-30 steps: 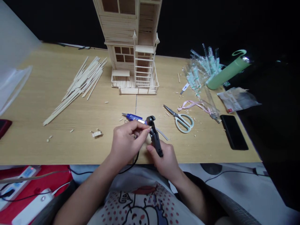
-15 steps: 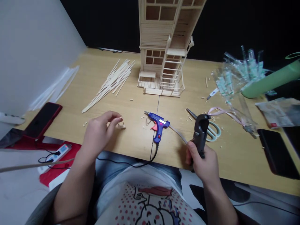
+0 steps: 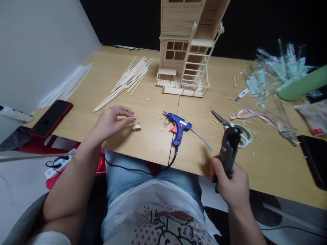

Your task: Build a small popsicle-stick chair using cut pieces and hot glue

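Note:
My right hand is wrapped round the handles of a black cutter, raised over the table's front edge. Thumb and fingertips of my left hand come together at a tiny wooden piece. Just under them a small slatted wooden part stands on the table. Between my hands lies a blue glue gun with a red trigger and a lit red switch, its glue stick sticking out at the back. Blue-green-handled scissors lie open beyond the cutter.
A wooden stick house stands at the back, with loose sticks to its left. Phones lie at both sides. Clear wrappers, a green bottle and a pink ribbon are on the right.
The view has shifted, so the table's things sit differently in it. My left fingers have lifted off the small slatted part, which now shows more fully. My right hand still holds the cutter.

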Demonstrator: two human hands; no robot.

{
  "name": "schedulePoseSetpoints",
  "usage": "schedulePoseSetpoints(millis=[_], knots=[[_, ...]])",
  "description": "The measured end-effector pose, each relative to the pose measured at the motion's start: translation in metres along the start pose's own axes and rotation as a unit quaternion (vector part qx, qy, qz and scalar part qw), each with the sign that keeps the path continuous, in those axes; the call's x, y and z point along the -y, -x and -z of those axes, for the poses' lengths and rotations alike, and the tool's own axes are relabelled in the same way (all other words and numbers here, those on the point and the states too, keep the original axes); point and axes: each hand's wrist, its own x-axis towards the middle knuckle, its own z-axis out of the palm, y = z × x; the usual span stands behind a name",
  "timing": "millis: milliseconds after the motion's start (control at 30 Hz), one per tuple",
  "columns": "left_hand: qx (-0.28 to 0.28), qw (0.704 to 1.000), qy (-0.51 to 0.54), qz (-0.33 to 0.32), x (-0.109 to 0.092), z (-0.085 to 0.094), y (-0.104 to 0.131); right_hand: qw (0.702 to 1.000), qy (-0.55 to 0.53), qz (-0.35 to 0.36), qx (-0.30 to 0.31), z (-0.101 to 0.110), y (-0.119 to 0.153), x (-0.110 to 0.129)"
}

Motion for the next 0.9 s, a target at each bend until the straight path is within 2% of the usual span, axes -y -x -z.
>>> schedulePoseSetpoints(millis=[233, 400, 600, 767, 900], knots=[[0.029, 0.999, 0.006, 0.027, -0.002, 0.000, -0.003, 0.998, -0.069, -0.006, 0.015, -0.001, -0.004, -0.017], [0.032, 0.998, 0.021, 0.052, -0.004, 0.001, -0.003, 0.995, -0.096, -0.011, 0.011, -0.002, -0.004, -0.016], [0.079, 0.990, 0.060, 0.096, -0.004, 0.005, -0.008, 0.995, -0.101, -0.006, 0.003, -0.001, -0.003, -0.017], [0.103, 0.986, 0.086, 0.101, 0.004, 0.005, -0.013, 0.993, -0.121, -0.011, 0.000, -0.003, -0.003, -0.020], [0.113, 0.986, 0.066, 0.102, 0.005, 0.006, -0.014, 0.991, -0.130, -0.001, -0.006, -0.004, -0.004, -0.020]])
